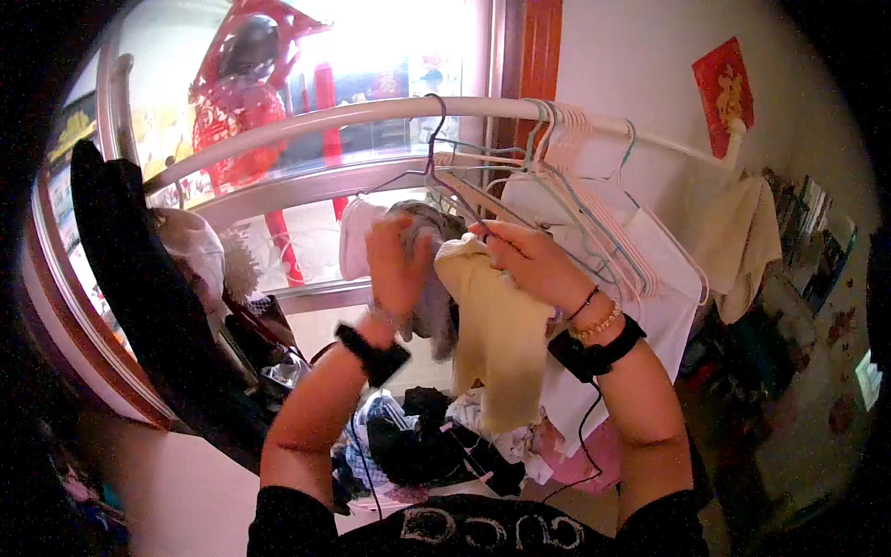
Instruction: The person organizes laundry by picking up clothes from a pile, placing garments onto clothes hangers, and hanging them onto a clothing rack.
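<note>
Black shirt (475, 522) nearest, the right hand (529, 255) holds limp yellow cloth (498, 330); the left hand (397, 267), grip unclear, meets crumpled grey fabric (440, 311).

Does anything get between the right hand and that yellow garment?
Nothing visible does: the right hand is at the upper edge of the yellow garment. The grey garment is to the left, beside it rather than between.

Both forearms (314, 397) angling up and inward.
From my remote seat, I'm holding the left hand (396, 267) upright, blurred by motion, while the right hand (525, 262) is pointing leftward, fingers curling.
</note>
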Demonstrator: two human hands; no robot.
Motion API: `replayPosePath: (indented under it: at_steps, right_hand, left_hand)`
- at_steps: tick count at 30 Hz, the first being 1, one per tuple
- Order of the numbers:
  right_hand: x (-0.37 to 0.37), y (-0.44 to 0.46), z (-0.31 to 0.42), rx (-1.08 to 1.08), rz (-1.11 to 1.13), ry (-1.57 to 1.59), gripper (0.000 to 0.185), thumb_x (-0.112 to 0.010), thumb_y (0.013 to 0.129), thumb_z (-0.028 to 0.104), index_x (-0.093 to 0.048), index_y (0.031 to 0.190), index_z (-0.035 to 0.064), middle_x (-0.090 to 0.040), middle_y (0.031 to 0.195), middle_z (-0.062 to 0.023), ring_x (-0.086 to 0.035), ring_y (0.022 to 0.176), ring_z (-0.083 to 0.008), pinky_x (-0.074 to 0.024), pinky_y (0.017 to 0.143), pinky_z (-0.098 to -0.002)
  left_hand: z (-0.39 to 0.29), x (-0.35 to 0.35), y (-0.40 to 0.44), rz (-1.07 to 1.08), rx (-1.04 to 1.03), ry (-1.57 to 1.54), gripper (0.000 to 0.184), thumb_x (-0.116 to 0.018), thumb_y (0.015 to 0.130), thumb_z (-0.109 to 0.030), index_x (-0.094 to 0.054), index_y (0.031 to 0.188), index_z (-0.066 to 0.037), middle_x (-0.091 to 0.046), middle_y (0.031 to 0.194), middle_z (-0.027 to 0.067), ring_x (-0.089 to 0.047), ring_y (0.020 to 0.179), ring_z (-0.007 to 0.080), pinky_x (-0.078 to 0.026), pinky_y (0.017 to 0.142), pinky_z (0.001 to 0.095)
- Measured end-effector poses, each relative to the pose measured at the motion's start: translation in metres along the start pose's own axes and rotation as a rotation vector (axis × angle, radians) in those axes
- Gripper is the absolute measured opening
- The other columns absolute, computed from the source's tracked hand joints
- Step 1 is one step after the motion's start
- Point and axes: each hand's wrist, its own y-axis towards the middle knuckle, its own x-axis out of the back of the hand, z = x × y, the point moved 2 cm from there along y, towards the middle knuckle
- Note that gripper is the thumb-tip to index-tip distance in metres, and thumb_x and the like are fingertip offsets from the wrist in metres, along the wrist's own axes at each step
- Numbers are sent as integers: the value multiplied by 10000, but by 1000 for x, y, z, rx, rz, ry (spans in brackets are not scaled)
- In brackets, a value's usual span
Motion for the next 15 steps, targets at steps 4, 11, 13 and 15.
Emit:
replayPosePath:
  at_steps: [4,11,13,15]
  right_hand:
    - [-4,1,6,-23,-14,-57,314,-437,890,226,-546,1101,21,-592,793,-171,-575,708,-212,-444,670,-315]
    - [-10,3,-6,68,-70,-84,309,-443,887,231,-550,1085,19,-608,905,-184,-596,841,-290,-446,742,-343]
    - [-14,3,-7,145,-94,-89,288,-446,901,199,-537,1135,60,-515,713,-9,-472,648,-56,-414,593,-218]
    - [-14,1,0,104,-92,-109,295,-441,893,221,-547,1109,49,-555,848,-99,-524,783,-185,-428,690,-287]
  left_hand:
    - [-37,-6,-45,81,187,-364,365,-670,703,-137,-466,977,-8,-512,912,152,-494,870,301,-407,730,361]
    - [-48,3,-62,395,211,-200,347,-669,739,-175,-465,961,-4,-520,957,134,-519,887,243,-422,765,308]
    - [-44,4,-69,407,168,-136,317,-644,771,-178,-476,977,-5,-530,974,119,-525,895,201,-426,771,286]
    - [-36,1,-69,644,696,-667,283,-587,823,-193,-500,1019,-9,-558,966,81,-525,862,128,-432,737,260]
